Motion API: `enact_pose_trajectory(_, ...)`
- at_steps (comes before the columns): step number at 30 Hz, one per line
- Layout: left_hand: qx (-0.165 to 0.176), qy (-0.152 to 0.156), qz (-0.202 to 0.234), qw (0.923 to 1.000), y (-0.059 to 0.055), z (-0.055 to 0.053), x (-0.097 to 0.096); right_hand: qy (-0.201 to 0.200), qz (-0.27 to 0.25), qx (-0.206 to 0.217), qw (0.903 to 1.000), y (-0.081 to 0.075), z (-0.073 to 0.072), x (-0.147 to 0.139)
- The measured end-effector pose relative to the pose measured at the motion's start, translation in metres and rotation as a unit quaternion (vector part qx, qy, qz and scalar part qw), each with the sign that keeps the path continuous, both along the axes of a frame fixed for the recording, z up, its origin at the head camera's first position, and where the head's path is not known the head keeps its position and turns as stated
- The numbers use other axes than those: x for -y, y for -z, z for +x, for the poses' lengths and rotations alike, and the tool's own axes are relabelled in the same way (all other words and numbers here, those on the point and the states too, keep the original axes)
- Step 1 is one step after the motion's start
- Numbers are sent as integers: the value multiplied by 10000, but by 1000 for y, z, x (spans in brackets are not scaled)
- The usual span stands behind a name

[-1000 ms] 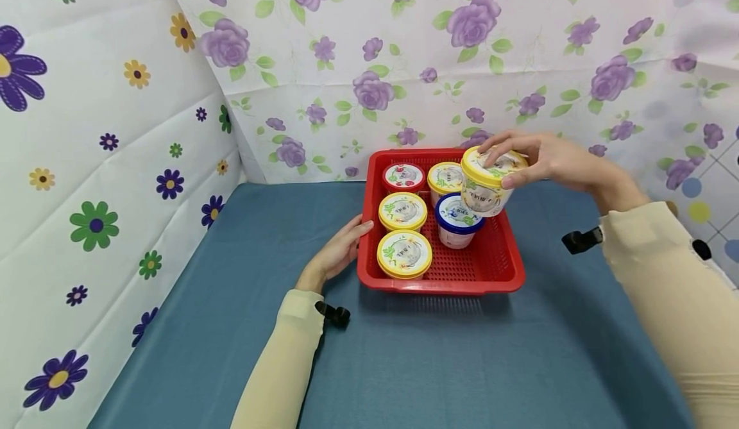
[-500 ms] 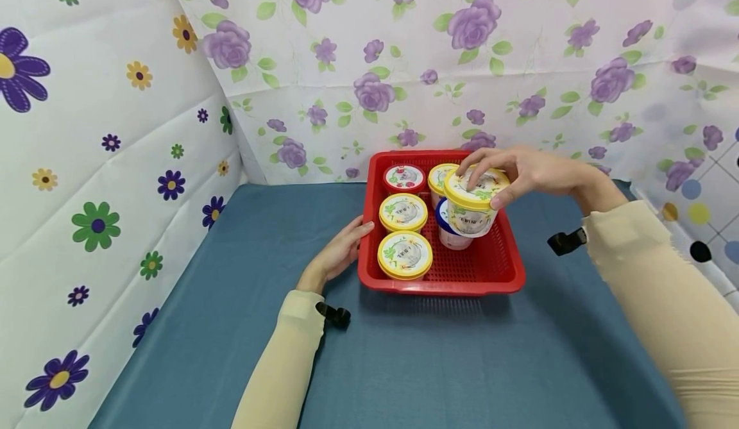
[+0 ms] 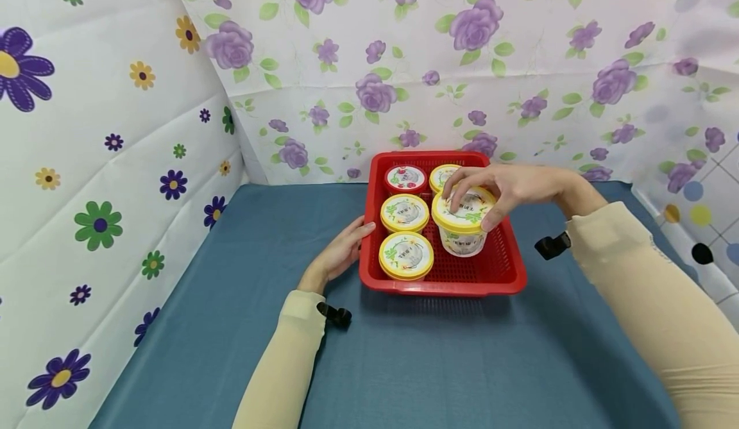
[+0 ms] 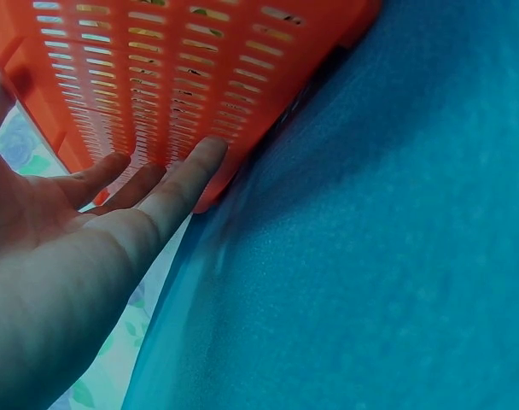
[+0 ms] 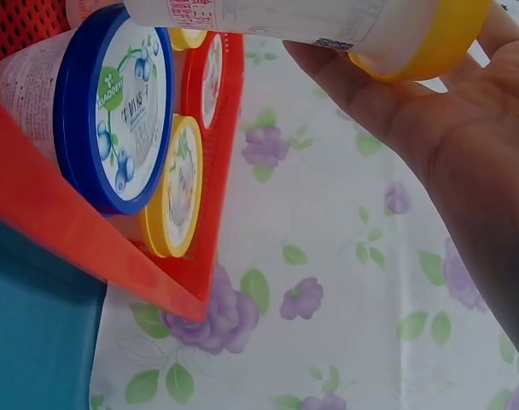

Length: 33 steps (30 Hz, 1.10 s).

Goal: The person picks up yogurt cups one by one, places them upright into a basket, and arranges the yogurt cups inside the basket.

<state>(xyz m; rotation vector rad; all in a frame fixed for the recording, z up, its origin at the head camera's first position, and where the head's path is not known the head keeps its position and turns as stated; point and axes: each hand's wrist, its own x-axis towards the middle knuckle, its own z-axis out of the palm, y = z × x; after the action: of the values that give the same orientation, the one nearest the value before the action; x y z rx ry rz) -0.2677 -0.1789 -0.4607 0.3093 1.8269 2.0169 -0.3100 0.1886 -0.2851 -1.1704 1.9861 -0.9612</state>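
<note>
My right hand [image 3: 516,188] grips a yellow-lidded paper cup [image 3: 464,220] by its lid, with fingers over the top and thumb at the near right side. The cup hangs upright over the right half of a red plastic basket [image 3: 441,286]. In the right wrist view, a blue-lidded cup [image 5: 114,111] stands in the basket; the held cup hides it in the head view. At the basket's left side my left hand [image 3: 337,256] rests against the wall. The left wrist view shows its straight fingers [image 4: 187,175] touching the slotted side.
Inside the basket, a red-lidded cup [image 3: 406,177] stands at the back left. Two yellow-lidded cups [image 3: 404,212] line the left side in front of it, and another yellow-lidded cup [image 3: 443,172] stands behind the held one. A flowered sheet [image 3: 323,83] hangs behind the blue tabletop [image 3: 404,365].
My right hand has carried the yellow-lidded cup left and toward me, from the basket's right back edge to over the blue-lidded cup. My left hand has stayed at the basket.
</note>
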Motion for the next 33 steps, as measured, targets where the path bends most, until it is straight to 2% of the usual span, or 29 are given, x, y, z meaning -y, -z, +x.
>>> enact_pose_trajectory(14, -34, 7, -39, 10000, 0, 0, 0, -487, 466, 204, 9975, 17, 4, 16)
enact_pose_trajectory(21, -42, -22, -53, 10000, 0, 1, 0, -457, 646, 478, 9957, 17, 6, 18)
enact_pose_trajectory(26, -37, -18, -48, 10000, 1, 1, 0, -342, 905, 380, 9946, 17, 6, 17)
enact_pose_trajectory(33, -53, -24, -39, 10000, 1, 1, 0, -433, 1158, 109, 9923, 21, 7, 19)
